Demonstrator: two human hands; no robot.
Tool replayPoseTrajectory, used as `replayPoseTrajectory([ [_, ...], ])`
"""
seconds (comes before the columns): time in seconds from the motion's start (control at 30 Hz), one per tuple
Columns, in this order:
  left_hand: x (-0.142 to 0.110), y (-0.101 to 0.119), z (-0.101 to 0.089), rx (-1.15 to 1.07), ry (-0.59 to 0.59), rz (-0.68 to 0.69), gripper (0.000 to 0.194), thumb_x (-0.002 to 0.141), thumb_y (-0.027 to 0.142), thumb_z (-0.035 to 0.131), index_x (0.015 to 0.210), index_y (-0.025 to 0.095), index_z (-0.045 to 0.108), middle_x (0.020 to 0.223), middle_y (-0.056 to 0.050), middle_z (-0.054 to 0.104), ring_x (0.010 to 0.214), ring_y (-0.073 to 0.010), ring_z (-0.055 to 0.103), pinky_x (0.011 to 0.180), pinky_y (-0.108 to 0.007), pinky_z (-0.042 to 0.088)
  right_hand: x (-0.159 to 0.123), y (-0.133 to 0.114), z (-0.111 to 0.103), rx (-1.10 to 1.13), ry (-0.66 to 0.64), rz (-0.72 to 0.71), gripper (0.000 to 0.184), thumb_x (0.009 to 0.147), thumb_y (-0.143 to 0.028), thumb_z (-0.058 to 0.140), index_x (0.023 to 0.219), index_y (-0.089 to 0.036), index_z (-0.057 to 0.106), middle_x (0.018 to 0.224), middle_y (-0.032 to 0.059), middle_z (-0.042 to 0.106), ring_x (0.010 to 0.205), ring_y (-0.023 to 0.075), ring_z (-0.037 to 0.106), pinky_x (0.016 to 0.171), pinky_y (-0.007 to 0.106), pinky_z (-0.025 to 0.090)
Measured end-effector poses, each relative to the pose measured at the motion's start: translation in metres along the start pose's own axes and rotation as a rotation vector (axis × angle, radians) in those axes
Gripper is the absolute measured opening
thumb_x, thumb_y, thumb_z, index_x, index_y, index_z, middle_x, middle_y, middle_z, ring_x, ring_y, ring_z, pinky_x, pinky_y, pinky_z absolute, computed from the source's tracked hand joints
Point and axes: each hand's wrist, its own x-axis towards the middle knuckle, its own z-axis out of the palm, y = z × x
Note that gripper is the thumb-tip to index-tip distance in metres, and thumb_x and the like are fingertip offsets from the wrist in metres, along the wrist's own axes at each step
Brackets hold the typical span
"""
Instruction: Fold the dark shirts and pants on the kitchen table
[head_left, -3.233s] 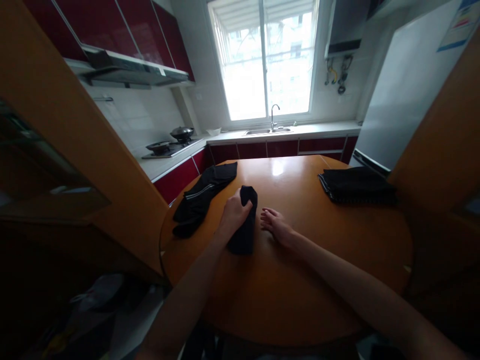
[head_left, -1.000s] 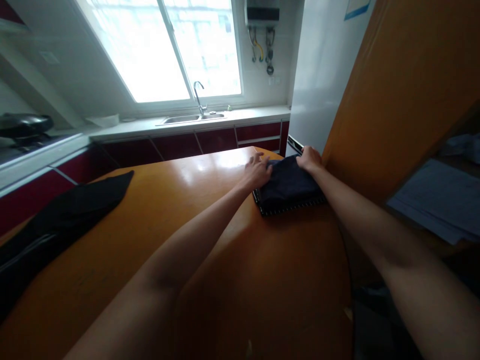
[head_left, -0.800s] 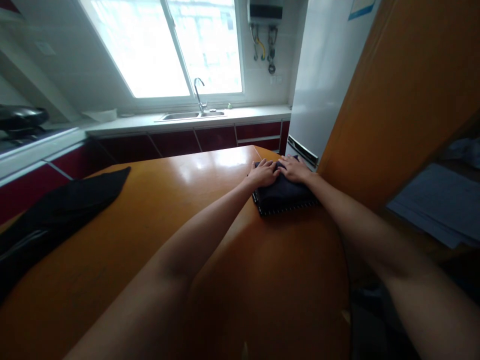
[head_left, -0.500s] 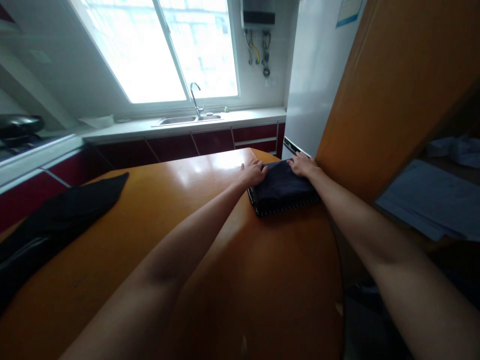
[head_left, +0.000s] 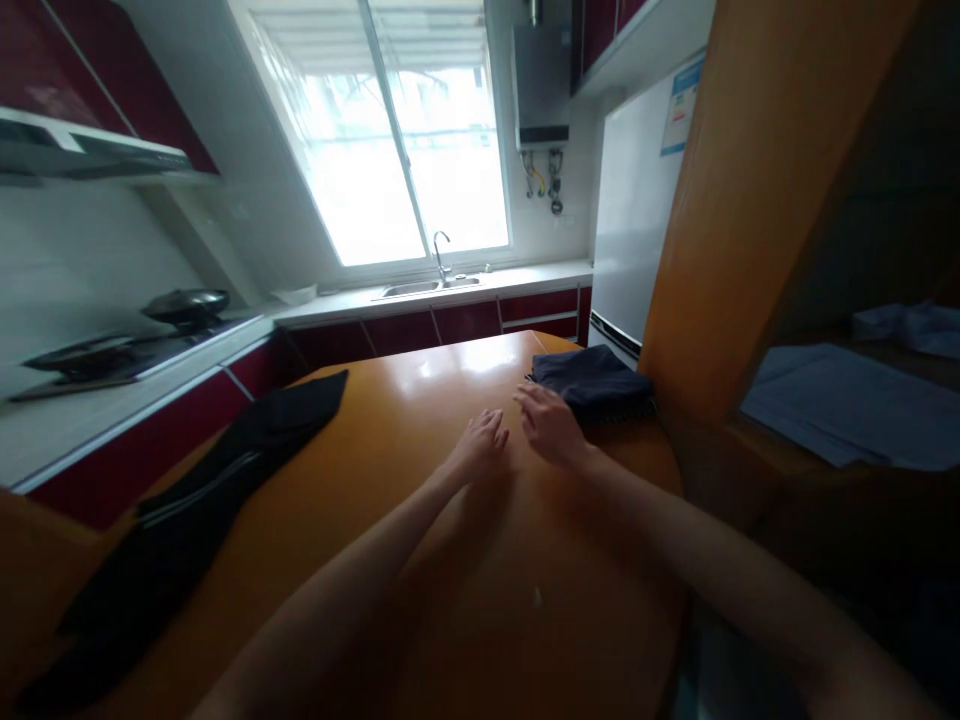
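A folded dark navy garment (head_left: 596, 375) lies in a flat stack at the far right of the wooden table (head_left: 420, 450). My right hand (head_left: 551, 425) hovers just in front and left of that stack, fingers apart, holding nothing. To its left, my left hand (head_left: 480, 445) is over the tabletop, also with fingers loosely apart and nothing in it. Along the table's left side stretches a long black garment (head_left: 217, 500) with light stripes, apart from both hands.
An orange wooden post (head_left: 720, 230) rises by the table's right edge, with a white fridge (head_left: 634, 210) behind it. Pale blue cloth (head_left: 855, 405) lies on a surface at the right. Beyond the table run a counter with a sink (head_left: 412, 289) and a stove holding a wok (head_left: 184, 305).
Both hands have come off the folded dark garment and moved back toward me, the right one also leftward. The camera view has tilted up and shows more of the kitchen.
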Motion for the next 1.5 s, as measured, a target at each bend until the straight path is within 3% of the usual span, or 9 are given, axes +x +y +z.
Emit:
replayPoseTrajectory([
  [0.1, -0.057, -0.023, -0.003, 0.038, -0.012, -0.075, 0.052, 0.101, 0.034, 0.035, 0.149, 0.016, 0.042, 0.155, -0.017, 0.043, 0.147, -0.0301, 0.033, 0.12, -0.049, 0.023, -0.026, -0.023, 0.068, 0.143, -0.109, 0.044, 0.053, 0.087, -0.019, 0.053, 0.139, -0.026, 0.057, 0.153, 0.0061, 0.047, 0.146, 0.0271, 0.031, 0.124, 0.047, 0.012],
  [0.2, -0.109, -0.043, -0.009, 0.088, -0.025, -0.16, 0.052, 0.101, 0.035, 0.035, 0.149, 0.017, 0.044, 0.156, -0.017, 0.04, 0.148, -0.0329, 0.031, 0.119, -0.054, 0.023, -0.042, -0.033, 0.12, 0.228, -0.138, 0.146, 0.053, 0.086, -0.022, 0.056, 0.139, -0.027, 0.057, 0.154, 0.0077, 0.046, 0.149, 0.0282, 0.026, 0.124, 0.049, 0.006],
  [0.3, -0.148, -0.057, -0.012, 0.156, -0.018, -0.204, 0.052, 0.102, 0.037, 0.034, 0.149, 0.019, 0.045, 0.159, -0.013, 0.037, 0.15, -0.0303, 0.028, 0.121, -0.051, 0.022, -0.048, -0.043, 0.151, 0.01, -0.206, 0.199, 0.051, 0.091, -0.027, 0.052, 0.142, -0.023, 0.054, 0.159, 0.0104, 0.038, 0.151, 0.0283, 0.02, 0.122, 0.053, -0.003],
  [0.4, -0.165, -0.062, -0.01, 0.189, 0.018, -0.208, 0.051, 0.102, 0.036, 0.032, 0.149, 0.02, 0.046, 0.159, -0.008, 0.038, 0.15, -0.0254, 0.029, 0.122, -0.045, 0.021, -0.047, -0.059, 0.167, -0.32, -0.297, 0.192, 0.054, 0.098, -0.033, 0.041, 0.147, -0.013, 0.047, 0.161, 0.0165, 0.032, 0.151, 0.0288, 0.02, 0.121, 0.053, 0.001],
  [0.6, -0.163, -0.061, -0.008, 0.128, 0.013, -0.191, 0.054, 0.101, 0.03, 0.034, 0.154, 0.023, 0.039, 0.161, -0.004, 0.036, 0.15, -0.0254, 0.028, 0.123, -0.046, 0.022, -0.05, -0.08, 0.177, -0.462, -0.365, 0.156, 0.054, 0.101, -0.027, 0.028, 0.152, -0.013, 0.041, 0.162, 0.0149, 0.031, 0.151, 0.0269, 0.023, 0.12, 0.051, 0.012],
  [0.73, -0.164, -0.07, -0.011, 0.098, -0.02, -0.118, 0.053, 0.102, 0.031, 0.035, 0.154, 0.022, 0.038, 0.161, -0.006, 0.035, 0.15, -0.0258, 0.027, 0.122, -0.046, 0.022, -0.052, -0.074, 0.171, -0.431, -0.429, 0.111, 0.054, 0.102, -0.035, 0.032, 0.152, -0.016, 0.04, 0.161, 0.0125, 0.033, 0.15, 0.0256, 0.024, 0.121, 0.049, 0.014],
  [0.9, -0.165, -0.08, -0.012, 0.095, -0.039, -0.07, 0.052, 0.103, 0.039, 0.038, 0.152, 0.024, 0.041, 0.161, -0.007, 0.035, 0.15, -0.0279, 0.026, 0.122, -0.048, 0.022, -0.048, -0.064, 0.167, -0.464, -0.411, 0.137, 0.053, 0.102, -0.037, 0.035, 0.149, -0.016, 0.045, 0.161, 0.0158, 0.032, 0.151, 0.0279, 0.023, 0.12, 0.053, 0.014],
  [1.5, -0.164, -0.079, -0.008, 0.095, -0.026, -0.039, 0.051, 0.102, 0.04, 0.039, 0.151, 0.026, 0.042, 0.161, -0.008, 0.035, 0.15, -0.029, 0.027, 0.121, -0.05, 0.024, -0.046, -0.065, 0.167, -0.486, -0.39, 0.146, 0.051, 0.1, -0.035, 0.038, 0.147, -0.015, 0.047, 0.16, 0.0163, 0.033, 0.15, 0.0287, 0.025, 0.12, 0.053, 0.016],
])
